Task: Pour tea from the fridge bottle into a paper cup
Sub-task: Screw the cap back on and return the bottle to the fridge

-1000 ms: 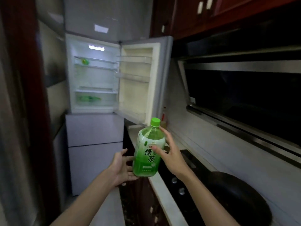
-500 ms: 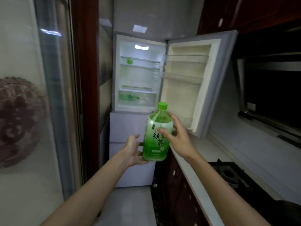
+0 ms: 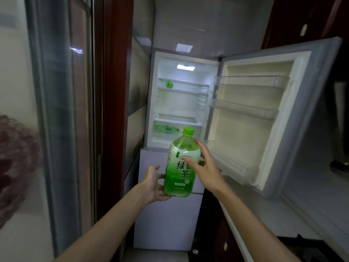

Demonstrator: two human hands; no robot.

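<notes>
Green tea bottle (image 3: pixel 178 184): upright, green cap (image 3: pixel 188 131) on, held in the air before the open fridge (image 3: pixel 179 103), left of the bench (image 3: pixel 283 214) edge.
Left grip (image 3: pixel 154 183): curled round the bottle's lower side and base, grasping it.
Right grip (image 3: pixel 205 167): thumb across the label, fingers behind the shoulder, grasping the bottle.
Fridge door (image 3: pixel 264 129): swung wide to the right, above the bench.
Bottom drawer (image 3: pixel 177 120): a second green bottle (image 3: pixel 166 128) lies on its side within.
</notes>
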